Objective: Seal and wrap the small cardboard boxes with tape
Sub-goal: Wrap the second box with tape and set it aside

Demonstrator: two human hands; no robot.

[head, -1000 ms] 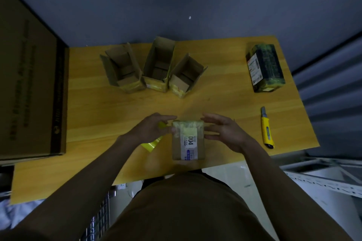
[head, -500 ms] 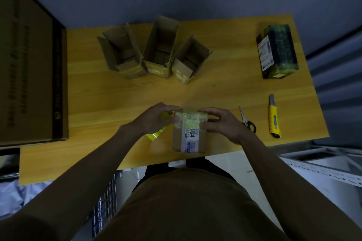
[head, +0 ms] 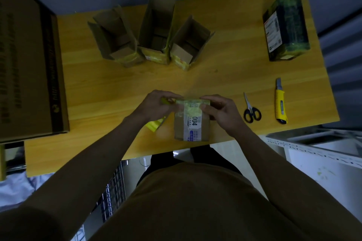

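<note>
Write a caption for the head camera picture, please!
Two hands press yellow tape onto a small box.

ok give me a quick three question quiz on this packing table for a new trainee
1. How many open cardboard boxes stand at the table's far side?
2. True or false: the scissors lie between the right hand and the yellow utility knife.
3. Which number is printed on the label of the small box that both hands hold: A) 004, B) 017, C) 120?

Key: 1. three; 2. true; 3. A. The left hand also grips its top edge.
</note>
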